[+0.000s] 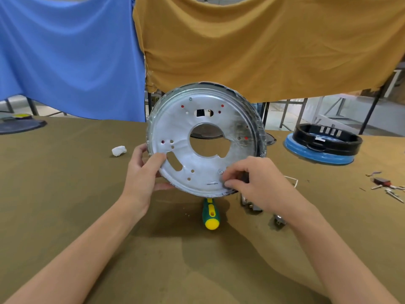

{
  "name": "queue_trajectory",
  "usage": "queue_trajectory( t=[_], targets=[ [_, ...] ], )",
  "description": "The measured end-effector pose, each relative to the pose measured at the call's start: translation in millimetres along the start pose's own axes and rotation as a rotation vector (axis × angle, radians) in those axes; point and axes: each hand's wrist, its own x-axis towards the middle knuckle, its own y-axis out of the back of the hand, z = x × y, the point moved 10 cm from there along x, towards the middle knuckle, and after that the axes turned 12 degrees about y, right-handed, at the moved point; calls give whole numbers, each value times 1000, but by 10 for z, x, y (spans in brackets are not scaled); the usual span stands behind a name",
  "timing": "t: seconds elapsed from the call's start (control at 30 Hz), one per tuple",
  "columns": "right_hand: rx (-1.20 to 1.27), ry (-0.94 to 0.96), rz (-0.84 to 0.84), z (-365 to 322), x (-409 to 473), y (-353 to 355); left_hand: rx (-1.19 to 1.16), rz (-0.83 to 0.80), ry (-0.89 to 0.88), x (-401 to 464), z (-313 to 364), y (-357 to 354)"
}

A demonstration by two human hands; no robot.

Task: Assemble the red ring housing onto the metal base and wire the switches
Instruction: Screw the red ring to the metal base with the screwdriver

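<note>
Metal base (205, 139) held tilted on edge above the table (87, 172), flat face toward camera; silver disc, large central opening, several slots and small holes, red showing through some holes; dark rim behind its right edge, possibly the housing; left hand (142, 172) grips the lower-left rim, thumb on the face; right hand (252, 178) pinches the lower-right rim near a screw (220, 171); screwdriver (211, 213) lies beneath; black ring (328, 139) rests on a blue disc (317, 155) at right.

The metal base (206, 139) stands tilted between both hands' fingers (232, 176); a screwdriver (210, 213) lies on the bench (65, 183) just below them.
</note>
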Motion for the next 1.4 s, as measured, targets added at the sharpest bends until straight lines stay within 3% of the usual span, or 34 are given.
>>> queue_trajectory(
  t=[0.27,0.77,1.17,1.4],
  targets=[
    [22,-174,-115,199,20,-116,58,-34,-45,-115,94,-100],
    [53,-200,-126,209,45,-185,121,-3,-114,-171,163,-102],
    [-20,-283,-28,228,6,-31,86,37,-97,-168,133,-61],
    [-22,-278,-71,233,-14,-78,101,38,-108,-199,162,-80]
  ],
)
